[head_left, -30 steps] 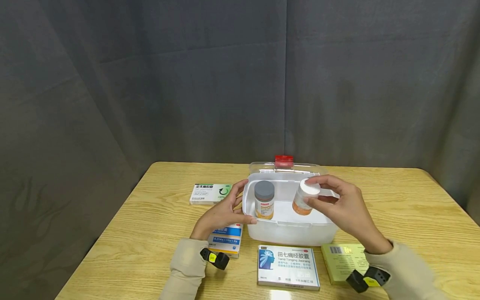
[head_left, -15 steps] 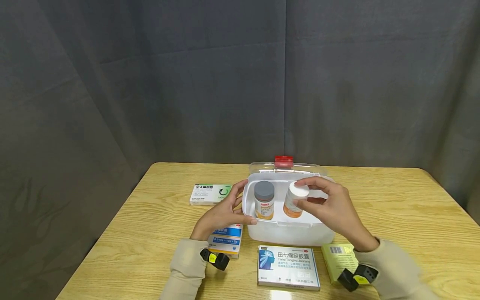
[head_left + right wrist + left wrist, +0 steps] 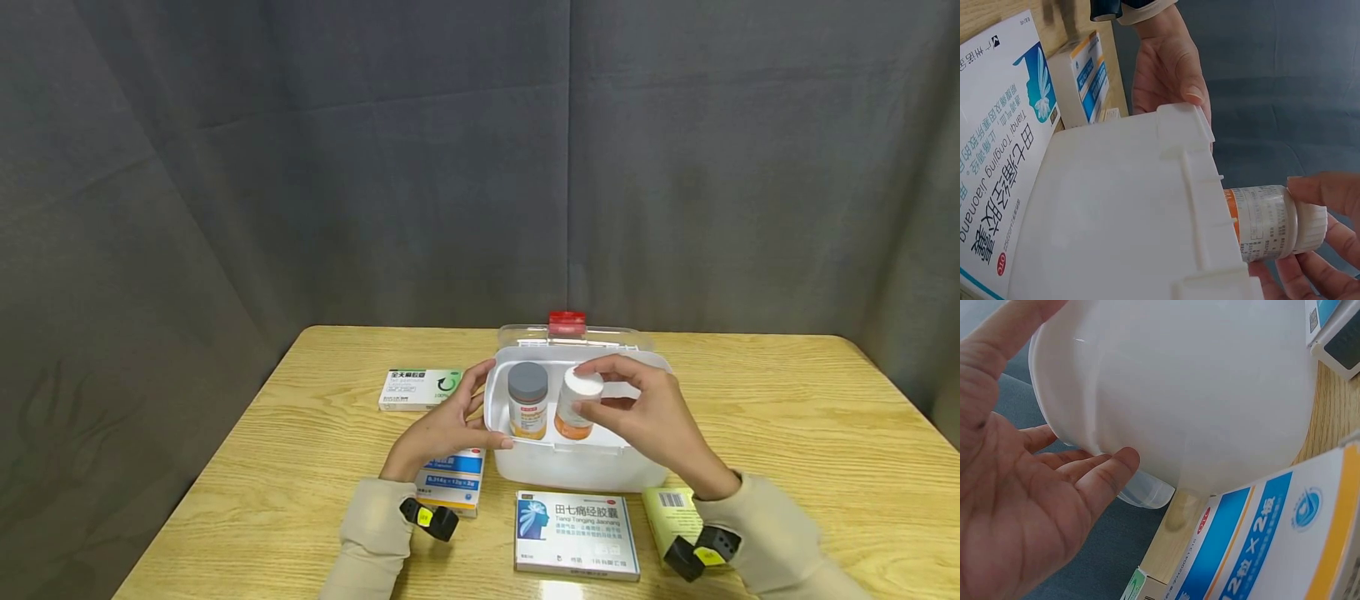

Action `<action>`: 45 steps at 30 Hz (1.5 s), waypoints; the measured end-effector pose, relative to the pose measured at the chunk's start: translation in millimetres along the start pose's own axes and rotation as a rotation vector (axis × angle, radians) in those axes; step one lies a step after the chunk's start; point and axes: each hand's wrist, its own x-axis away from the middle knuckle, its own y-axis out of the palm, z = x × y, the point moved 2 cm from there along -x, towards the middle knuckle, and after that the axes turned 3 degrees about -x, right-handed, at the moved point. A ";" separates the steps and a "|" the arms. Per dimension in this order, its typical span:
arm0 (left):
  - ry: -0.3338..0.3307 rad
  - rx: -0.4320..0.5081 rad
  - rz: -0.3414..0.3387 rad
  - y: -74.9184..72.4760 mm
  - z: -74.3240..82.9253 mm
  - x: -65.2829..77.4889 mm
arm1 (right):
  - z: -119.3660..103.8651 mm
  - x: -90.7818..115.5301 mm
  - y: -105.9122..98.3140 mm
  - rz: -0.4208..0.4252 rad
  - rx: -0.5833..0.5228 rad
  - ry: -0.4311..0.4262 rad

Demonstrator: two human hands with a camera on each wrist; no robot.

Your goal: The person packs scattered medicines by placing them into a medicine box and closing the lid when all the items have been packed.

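My right hand [image 3: 637,408] pinches a white-capped pill bottle [image 3: 566,414] by its cap, thumb in front and fingers behind. The bottle, with a white and orange label, tilts slightly inside the white plastic box [image 3: 577,467]. Beside it in the box stands a grey-capped pill bottle [image 3: 528,400] with a yellow and white label. At the box's left end my left hand [image 3: 442,429] holds the rim, its thumb on the front corner and its fingers round the back. In the right wrist view the bottle's lower part [image 3: 1232,215] is partly hidden by the box wall.
A clear lid [image 3: 622,337] with a red latch [image 3: 567,322] lies behind the box. On the wooden table [image 3: 247,500] are a green-white medicine box [image 3: 412,387], a blue-white one [image 3: 453,483], a white one [image 3: 577,533] in front and a yellow-green one [image 3: 675,521].
My right hand has moved left with the white-capped bottle, bringing it nearer to the grey-capped bottle and more upright. My left hand has stayed on the box.
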 end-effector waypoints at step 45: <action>-0.003 0.003 -0.013 -0.8 0.3 0.5 | 13.7 -16.8 42.0 -0.185 0.083 0.022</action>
